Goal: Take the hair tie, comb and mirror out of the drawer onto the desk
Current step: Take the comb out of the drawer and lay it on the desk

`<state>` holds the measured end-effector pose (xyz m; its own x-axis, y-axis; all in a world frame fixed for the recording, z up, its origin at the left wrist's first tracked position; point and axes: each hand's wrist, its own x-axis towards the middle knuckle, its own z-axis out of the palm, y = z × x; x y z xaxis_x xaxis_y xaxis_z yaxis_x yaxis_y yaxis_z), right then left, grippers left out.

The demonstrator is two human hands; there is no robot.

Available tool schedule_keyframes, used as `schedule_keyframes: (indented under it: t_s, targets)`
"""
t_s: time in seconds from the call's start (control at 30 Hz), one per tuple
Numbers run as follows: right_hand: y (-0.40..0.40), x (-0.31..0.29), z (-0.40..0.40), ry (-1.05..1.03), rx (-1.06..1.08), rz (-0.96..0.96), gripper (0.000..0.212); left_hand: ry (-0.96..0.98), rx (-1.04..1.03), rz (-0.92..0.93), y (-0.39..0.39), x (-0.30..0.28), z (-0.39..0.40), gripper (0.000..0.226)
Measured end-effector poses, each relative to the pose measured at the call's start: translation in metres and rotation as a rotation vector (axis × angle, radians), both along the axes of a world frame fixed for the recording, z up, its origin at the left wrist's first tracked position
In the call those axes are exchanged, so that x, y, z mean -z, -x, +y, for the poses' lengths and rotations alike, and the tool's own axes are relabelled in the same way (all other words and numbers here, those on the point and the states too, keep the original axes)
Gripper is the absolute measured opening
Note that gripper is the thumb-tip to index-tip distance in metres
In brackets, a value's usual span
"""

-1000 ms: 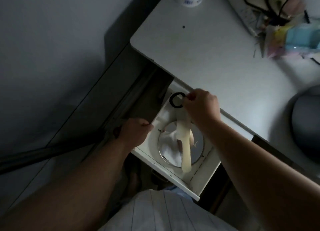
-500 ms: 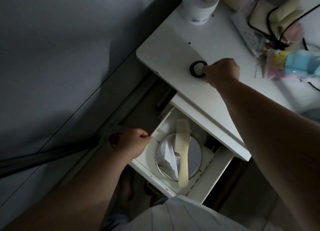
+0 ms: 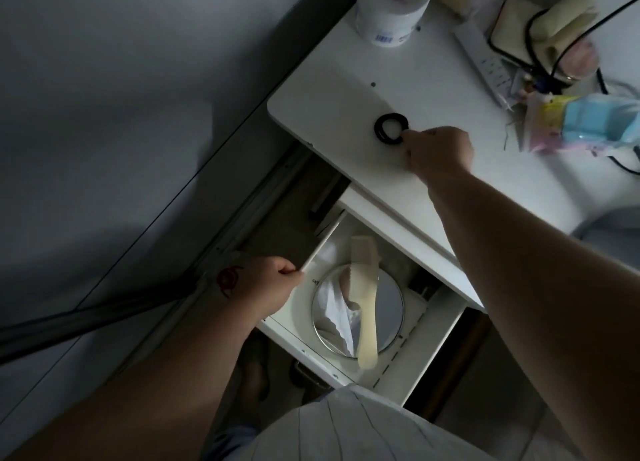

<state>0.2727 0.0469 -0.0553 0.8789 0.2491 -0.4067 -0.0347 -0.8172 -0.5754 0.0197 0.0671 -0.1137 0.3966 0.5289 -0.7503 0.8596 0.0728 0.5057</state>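
Observation:
The black hair tie [image 3: 391, 128] lies flat on the white desk [image 3: 346, 80] near its front left corner. My right hand [image 3: 437, 153] rests on the desk just right of it, fingertips pinched at the tie's rim. Below, the white drawer [image 3: 429, 343] stands pulled out. Inside it a round mirror [image 3: 389, 308] lies flat, with a cream comb [image 3: 363, 298] lying lengthwise across it. My left hand [image 3: 266, 287] grips the drawer's left side wall.
A white tub [image 3: 391, 10] stands at the desk's back left. A power strip [image 3: 485, 62], black cables, and colourful packets [image 3: 581, 121] crowd the back right. A grey wall runs along the left. White cloth or paper lies under the comb in the drawer.
My right hand lifted the hair tie out of the drawer and carried it up onto the desk, where it now lies flat. The left hand stayed on the drawer's side.

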Motion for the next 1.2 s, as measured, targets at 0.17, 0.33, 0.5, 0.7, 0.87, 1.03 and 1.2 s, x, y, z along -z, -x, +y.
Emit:
schedule_keyframes:
  t_s: [0.17,0.33,0.5,0.7,0.87,1.03,1.2]
  targets:
    - [0.060,-0.009,-0.056,-0.065,-0.014,0.009,0.017,-0.007,0.064,0.019,-0.002,-0.002,0.002,0.021]
    - [0.131,0.005,-0.126,0.060,-0.012,0.197,0.017,0.016,0.041,0.030,-0.006,-0.006,0.003,0.026]
    - [0.167,0.037,-0.154,0.270,-0.131,0.298,0.037,0.029,0.046,0.037,-0.005,-0.006,0.002,0.029]
    - [0.178,0.065,-0.158,0.343,-0.102,0.245,0.041,0.030,0.023,0.022,-0.001,-0.004,-0.002,0.029]
    - [0.181,0.076,-0.156,0.394,-0.115,0.205,0.036,0.037,0.046,0.022,0.002,-0.006,-0.004,0.025]
    - [0.182,0.082,-0.155,0.347,-0.057,0.228,0.033,0.050,0.065,0.011,0.002,-0.008,-0.002,0.024]
    - [0.185,0.080,-0.157,0.345,-0.041,0.258,0.028,0.055,0.078,0.006,0.004,-0.008,0.000,0.023]
